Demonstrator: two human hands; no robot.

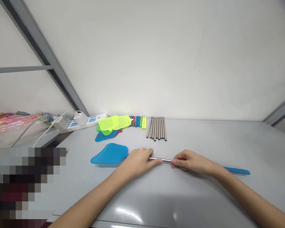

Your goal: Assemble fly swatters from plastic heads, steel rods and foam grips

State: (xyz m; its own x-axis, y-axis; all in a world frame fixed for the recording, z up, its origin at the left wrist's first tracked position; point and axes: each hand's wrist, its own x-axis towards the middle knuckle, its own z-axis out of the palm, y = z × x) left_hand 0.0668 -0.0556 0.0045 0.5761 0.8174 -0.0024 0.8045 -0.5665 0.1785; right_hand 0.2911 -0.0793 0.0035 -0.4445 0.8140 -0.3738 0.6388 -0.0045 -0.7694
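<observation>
A fly swatter lies crosswise low over the table, with its blue perforated head (111,154) to the left and its blue handle (237,171) to the right. Between them runs a thin metal rod (165,160), partly covered by my hands and right forearm. My left hand (142,161) is closed around the rod close to the head, its thumb stretched along the metal. Further right, my right hand (188,161) pinches the rod between thumb and fingers. A short bare piece of rod shows between the two hands.
Behind are stacked yellow swatter heads (115,123), above green, blue and red ones. Several coloured handles (139,122) and metal tubes (157,128) lie beside them on the grey table (204,196). A power strip (95,119) with plugged-in chargers stands at the back left.
</observation>
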